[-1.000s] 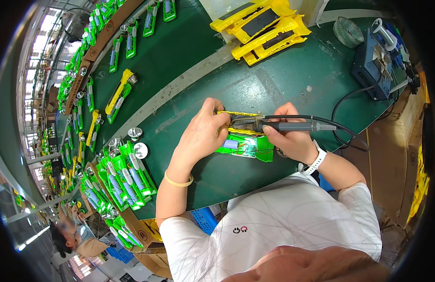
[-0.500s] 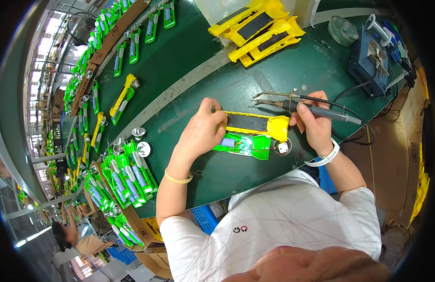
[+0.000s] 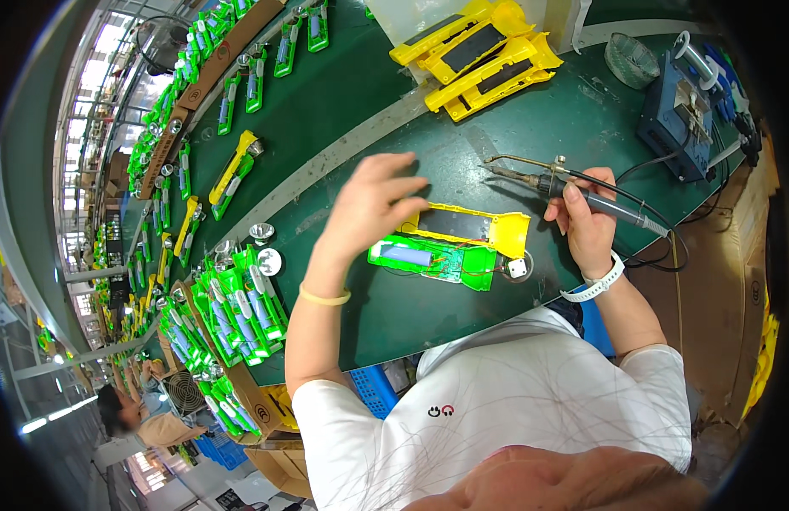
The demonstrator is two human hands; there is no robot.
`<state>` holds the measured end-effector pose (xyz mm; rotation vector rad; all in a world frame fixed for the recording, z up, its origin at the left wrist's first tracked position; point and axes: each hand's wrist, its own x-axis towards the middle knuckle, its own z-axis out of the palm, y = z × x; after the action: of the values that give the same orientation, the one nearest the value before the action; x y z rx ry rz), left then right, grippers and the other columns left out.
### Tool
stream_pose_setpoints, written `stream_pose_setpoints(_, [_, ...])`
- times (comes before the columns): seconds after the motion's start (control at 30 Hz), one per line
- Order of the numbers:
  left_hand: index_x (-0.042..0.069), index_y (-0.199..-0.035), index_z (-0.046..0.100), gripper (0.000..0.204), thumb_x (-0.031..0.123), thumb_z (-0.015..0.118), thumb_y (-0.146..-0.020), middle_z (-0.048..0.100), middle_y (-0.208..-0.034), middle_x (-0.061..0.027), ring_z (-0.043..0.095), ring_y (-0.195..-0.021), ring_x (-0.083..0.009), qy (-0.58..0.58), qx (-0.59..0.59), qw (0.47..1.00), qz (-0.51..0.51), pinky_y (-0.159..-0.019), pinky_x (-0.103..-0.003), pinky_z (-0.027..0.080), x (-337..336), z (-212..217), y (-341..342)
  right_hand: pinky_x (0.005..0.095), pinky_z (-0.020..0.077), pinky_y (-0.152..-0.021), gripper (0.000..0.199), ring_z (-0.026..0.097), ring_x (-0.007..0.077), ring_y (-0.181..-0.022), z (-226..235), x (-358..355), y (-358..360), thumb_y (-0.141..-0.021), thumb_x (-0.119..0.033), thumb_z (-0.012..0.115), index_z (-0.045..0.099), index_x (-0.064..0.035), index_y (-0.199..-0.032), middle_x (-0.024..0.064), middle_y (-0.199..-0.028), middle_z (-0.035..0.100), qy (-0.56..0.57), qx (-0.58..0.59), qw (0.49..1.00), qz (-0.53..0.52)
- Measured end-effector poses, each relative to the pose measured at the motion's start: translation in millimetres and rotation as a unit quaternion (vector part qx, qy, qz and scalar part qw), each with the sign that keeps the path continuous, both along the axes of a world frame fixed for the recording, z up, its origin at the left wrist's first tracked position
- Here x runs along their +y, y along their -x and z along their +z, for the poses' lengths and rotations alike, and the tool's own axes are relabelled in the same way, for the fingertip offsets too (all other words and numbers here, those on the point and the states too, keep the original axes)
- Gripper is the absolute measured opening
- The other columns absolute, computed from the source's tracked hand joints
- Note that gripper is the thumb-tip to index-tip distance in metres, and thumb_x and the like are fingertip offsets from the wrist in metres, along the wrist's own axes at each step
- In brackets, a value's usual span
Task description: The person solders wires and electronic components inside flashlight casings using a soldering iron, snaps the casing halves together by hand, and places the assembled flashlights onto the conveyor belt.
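Observation:
My left hand is open, fingers spread, just above the left end of a yellow plastic housing half with a black inner panel. Against its near side lies a green housing half, holding a blue-purple cylindrical battery, a small circuit board and thin wires. A round lamp head with a white square centre sits at their right end. In my right hand is a soldering iron with a thin metal feed tube, its tip pointing left above the table, apart from the housings.
Yellow housing halves are stacked at the far side. A blue soldering station with a wire spool and a glass bowl stand far right. Many green lamp assemblies pile at left, more along the belt. Another person sits far left.
My left hand has let go of the yellow housing and lifted off, its fingers spreading. My right hand has shifted the soldering iron slightly right. More of the green housing and battery shows.

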<state>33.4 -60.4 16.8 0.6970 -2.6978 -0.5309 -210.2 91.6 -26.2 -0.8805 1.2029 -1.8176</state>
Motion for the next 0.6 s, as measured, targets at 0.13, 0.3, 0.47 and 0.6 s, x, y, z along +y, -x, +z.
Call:
stream_pose_setpoints(0.13, [0.006,-0.091,0.065,0.021,0.013,0.067,-0.071,0.057,-0.114,-0.0121,0.048,-0.113,-0.0313,-0.004,-0.018,0.998,-0.059,-0.094,-0.039,0.038,9.9,1.8,-2.6,0.0174,0.0352,-0.042,0.020,0.055,0.0091,-0.056,-1.1,0.9,3.5,-0.088,-0.013,0.055,0.038,-0.0076,-0.097,0.0059,-0.070,0.055,0.000,-0.017,1.000,-0.024])
stream_pose_setpoints(0.3, [0.007,-0.101,0.048,0.049,0.011,0.074,-0.060,0.050,-0.118,-0.0171,0.047,-0.112,-0.0348,-0.157,-0.052,0.982,-0.090,-0.096,-0.044,0.036,49.3,12.1,-16.5,0.0187,0.0369,-0.042,0.020,0.056,0.0131,-0.056,-5.9,5.0,13.5,-0.088,-0.012,0.053,0.037,-0.0072,-0.099,0.0063,-0.078,0.050,0.012,-0.055,0.998,-0.030])
stream_pose_setpoints(0.47, [0.007,-0.095,0.043,0.043,0.009,0.072,-0.064,0.052,-0.101,-0.0124,0.052,-0.096,-0.0260,-0.158,0.021,0.986,0.050,-0.085,-0.034,0.043,14.2,-0.4,-34.6,0.0189,0.0366,-0.042,0.018,0.055,0.0136,-0.055,-4.0,2.7,13.5,-0.089,-0.011,0.050,0.036,-0.0067,-0.098,0.0075,-0.076,0.051,0.038,-0.056,0.997,-0.022])
stream_pose_setpoints(0.6, [0.002,-0.098,0.043,0.042,0.013,0.070,-0.068,0.052,-0.092,-0.0144,0.054,-0.085,-0.0277,-0.037,0.052,0.958,0.280,-0.076,-0.033,0.045,-103.4,-10.0,-57.8,0.0182,0.0353,-0.041,0.024,0.054,0.0126,-0.054,-5.5,2.7,9.3,-0.087,-0.019,0.055,0.036,-0.0062,-0.096,0.0075,-0.074,0.052,0.012,-0.051,0.998,-0.027])
